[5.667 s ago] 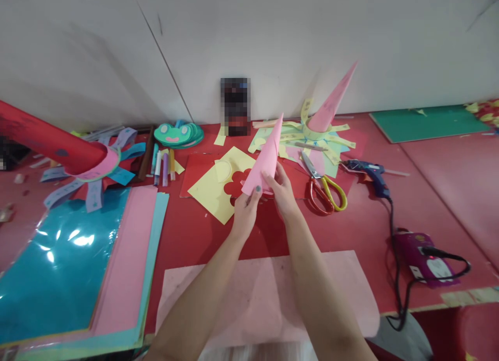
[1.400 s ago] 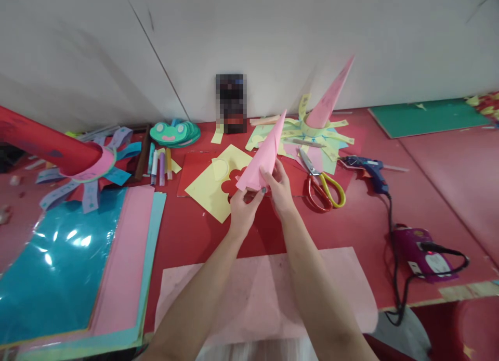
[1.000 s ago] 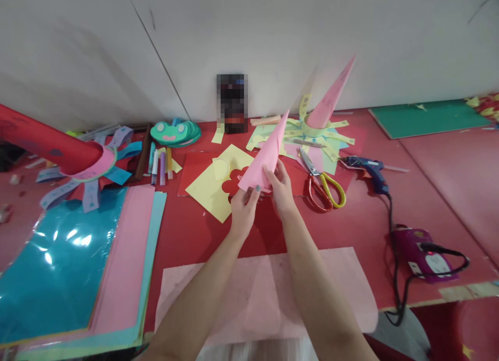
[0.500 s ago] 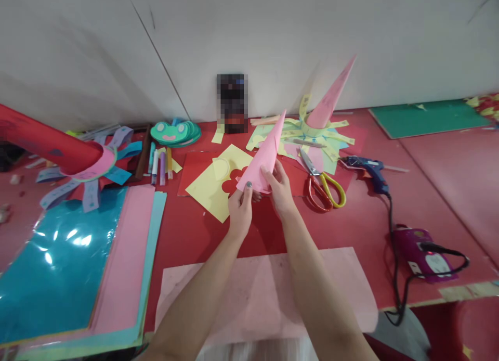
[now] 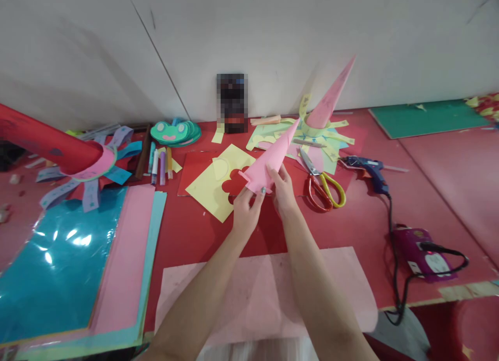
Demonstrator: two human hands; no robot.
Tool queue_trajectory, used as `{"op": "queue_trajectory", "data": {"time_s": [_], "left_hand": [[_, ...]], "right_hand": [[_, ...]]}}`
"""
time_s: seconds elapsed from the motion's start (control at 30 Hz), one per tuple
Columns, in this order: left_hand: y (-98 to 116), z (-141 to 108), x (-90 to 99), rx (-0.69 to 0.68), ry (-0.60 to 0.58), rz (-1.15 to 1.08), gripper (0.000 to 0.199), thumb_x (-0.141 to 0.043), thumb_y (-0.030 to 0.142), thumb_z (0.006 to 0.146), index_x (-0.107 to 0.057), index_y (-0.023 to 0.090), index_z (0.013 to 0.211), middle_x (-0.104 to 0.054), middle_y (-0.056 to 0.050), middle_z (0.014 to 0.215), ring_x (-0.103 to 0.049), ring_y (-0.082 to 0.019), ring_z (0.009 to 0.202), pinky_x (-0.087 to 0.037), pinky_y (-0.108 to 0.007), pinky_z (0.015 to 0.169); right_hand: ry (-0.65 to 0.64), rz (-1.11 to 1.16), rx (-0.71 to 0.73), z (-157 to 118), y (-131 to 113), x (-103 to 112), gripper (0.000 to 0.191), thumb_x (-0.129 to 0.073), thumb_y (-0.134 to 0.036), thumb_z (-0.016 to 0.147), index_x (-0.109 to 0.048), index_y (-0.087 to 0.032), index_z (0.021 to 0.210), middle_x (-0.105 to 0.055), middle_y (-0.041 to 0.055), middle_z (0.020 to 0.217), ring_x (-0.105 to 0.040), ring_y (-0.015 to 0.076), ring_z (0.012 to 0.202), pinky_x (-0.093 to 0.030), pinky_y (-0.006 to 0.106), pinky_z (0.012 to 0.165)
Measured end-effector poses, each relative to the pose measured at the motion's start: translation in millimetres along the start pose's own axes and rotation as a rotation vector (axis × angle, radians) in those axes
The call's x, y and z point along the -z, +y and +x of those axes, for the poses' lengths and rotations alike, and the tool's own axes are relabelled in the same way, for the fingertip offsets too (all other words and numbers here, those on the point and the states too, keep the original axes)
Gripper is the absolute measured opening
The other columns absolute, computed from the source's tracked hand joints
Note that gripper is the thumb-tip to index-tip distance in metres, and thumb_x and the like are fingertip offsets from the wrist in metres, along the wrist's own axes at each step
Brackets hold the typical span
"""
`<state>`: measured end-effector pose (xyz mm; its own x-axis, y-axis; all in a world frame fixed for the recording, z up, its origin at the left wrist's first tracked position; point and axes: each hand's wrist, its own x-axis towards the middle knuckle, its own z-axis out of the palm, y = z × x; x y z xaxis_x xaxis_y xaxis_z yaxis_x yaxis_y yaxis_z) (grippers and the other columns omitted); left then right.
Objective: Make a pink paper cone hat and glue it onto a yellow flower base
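Note:
A pink paper cone (image 5: 271, 162) is held above the red table, its point leaning up and to the right. Small tabs stick out along its wide lower rim. My left hand (image 5: 248, 210) grips that rim, with the thumb on the outside and the other fingers partly hidden beneath. On the cone's right side my right hand (image 5: 283, 192) is closed around the paper. Under and behind the cone lie a red paper flower (image 5: 231, 185) and a yellow paper sheet (image 5: 210, 192). Scissors (image 5: 320, 184) with one red and one yellow handle rest to the right.
A blue glue gun (image 5: 366, 168) with a black cord joins a purple box (image 5: 423, 254) at right. Another pink cone (image 5: 331, 98) with yellow strips stands behind. Green frog cutouts (image 5: 171, 133), markers (image 5: 162, 168) and a blue plastic-covered sheet (image 5: 58, 262) are at left. Pink paper (image 5: 265, 298) lies in front.
The cone has tilted further right, its tip now lower. My left hand has shifted right and slightly down along the rim, and the rim's tabs show more clearly.

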<state>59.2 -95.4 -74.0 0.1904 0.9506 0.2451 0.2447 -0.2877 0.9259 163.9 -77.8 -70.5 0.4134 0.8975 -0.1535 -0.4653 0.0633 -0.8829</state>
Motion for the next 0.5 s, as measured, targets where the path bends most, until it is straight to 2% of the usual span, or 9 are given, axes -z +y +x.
{"op": "queue_trajectory", "data": {"time_s": [0.13,0.37,0.5], "left_hand": [[4.8,0.0,1.6,0.150,0.025,-0.118,0.039,-0.045,0.046,0.091,-0.061,0.019,0.068,-0.062,-0.002,0.063,-0.058,-0.015,0.063,-0.045,-0.027,0.061],[4.6,3.8,1.3,0.281,0.132,-0.254,0.030,-0.059,0.045,0.084,-0.054,0.020,0.068,-0.054,0.003,0.058,-0.052,-0.012,0.058,-0.043,-0.024,0.061],[5.3,5.3,1.4,0.311,0.159,-0.302,0.029,-0.062,0.043,0.081,-0.054,0.020,0.066,-0.058,0.003,0.059,-0.056,-0.012,0.059,-0.045,-0.024,0.062]], "right_hand": [[-0.006,0.003,0.017,0.7,0.3,0.7,0.038,-0.068,-0.046,0.071,-0.060,-0.025,0.102,-0.066,0.0000,0.091,-0.063,0.0175,0.083,-0.054,0.029,0.069],[-0.021,-0.023,0.077,0.1,2.1,0.5,0.037,-0.068,-0.043,0.073,-0.060,-0.024,0.104,-0.066,0.0011,0.099,-0.062,0.0174,0.093,-0.053,0.029,0.077],[-0.018,-0.010,0.092,0.0,2.1,-0.1,0.035,-0.069,-0.041,0.073,-0.060,-0.025,0.103,-0.065,0.0001,0.096,-0.061,0.0166,0.092,-0.051,0.029,0.080]]}}
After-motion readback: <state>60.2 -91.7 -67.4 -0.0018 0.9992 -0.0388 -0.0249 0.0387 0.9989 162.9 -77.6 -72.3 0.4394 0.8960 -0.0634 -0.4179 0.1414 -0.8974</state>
